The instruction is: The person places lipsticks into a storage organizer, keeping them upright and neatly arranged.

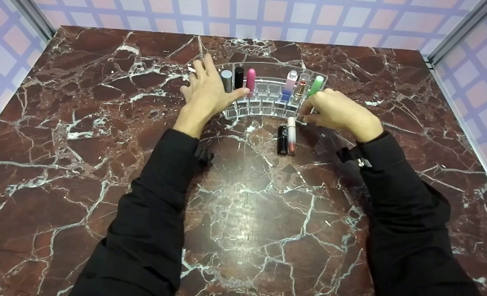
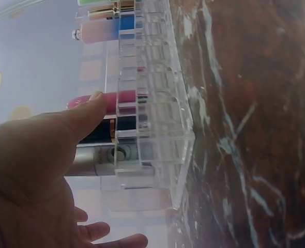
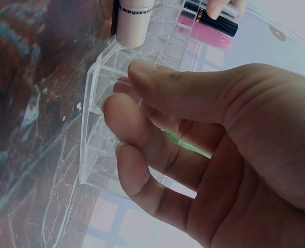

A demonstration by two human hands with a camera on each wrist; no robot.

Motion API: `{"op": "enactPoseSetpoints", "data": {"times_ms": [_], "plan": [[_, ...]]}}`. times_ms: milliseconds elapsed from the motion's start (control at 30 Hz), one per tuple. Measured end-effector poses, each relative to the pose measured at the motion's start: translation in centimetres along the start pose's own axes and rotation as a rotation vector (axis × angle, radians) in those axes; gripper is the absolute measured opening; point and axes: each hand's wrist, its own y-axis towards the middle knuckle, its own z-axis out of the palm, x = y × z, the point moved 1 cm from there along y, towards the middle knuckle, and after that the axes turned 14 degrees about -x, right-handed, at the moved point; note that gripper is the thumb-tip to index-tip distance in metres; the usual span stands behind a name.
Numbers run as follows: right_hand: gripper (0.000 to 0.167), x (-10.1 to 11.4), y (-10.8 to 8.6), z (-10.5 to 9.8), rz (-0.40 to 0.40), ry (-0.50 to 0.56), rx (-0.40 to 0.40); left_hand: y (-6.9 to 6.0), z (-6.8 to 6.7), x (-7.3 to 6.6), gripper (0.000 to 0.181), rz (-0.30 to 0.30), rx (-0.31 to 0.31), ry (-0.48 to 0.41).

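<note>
A clear, curved lipstick organizer (image 1: 261,109) stands near the back of the table. My left hand (image 1: 204,92) lies at its left end with fingers spread, the thumb reaching to the pink lipstick (image 2: 111,102). A black lipstick (image 1: 238,77) and a grey tube (image 1: 226,80) stand beside that one. At the right end, my right hand (image 1: 338,111) has its fingers loosely bent by the organizer's front corner; nothing shows between thumb and fingers in the right wrist view. Close to this hand stand a green tube (image 1: 317,84), a clear-and-gold lipstick (image 1: 301,88) and a pink-to-blue tube (image 1: 290,84).
In front of the organizer, a black lipstick tube (image 1: 282,139) and a white-to-red lip gloss (image 1: 291,135) lie side by side on the dark red marbled table (image 1: 243,213). Checked panels (image 1: 268,18) border the table at the back and sides.
</note>
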Motion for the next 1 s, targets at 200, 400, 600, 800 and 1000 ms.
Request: {"op": "enactPoseSetpoints", "data": {"times_ms": [200, 400, 600, 800, 1000], "plan": [[0.013, 0.0, 0.0, 0.0, 0.009, -0.003, 0.010, -0.1, 0.2, 0.2, 0.128, -0.017, 0.068, 0.040], [0.014, 0.1, 0.0, -0.1, 0.029, 0.007, 0.019, -0.3, 0.2, 0.2, 0.130, -0.030, 0.174, 0.104], [0.013, 0.1, 0.0, -0.1, 0.025, 0.015, 0.017, -0.6, -0.1, 0.3, 0.112, -0.012, 0.236, 0.151], [0.014, 0.1, 0.0, -0.1, 0.027, 0.012, 0.025, -1.1, -0.5, 0.2, 0.089, 0.028, 0.328, 0.154], [0.012, 0.0, 0.1, -0.1, 0.009, -0.001, 0.018, -1.1, -0.8, 0.2, 0.060, 0.100, 0.454, 0.199]]}}
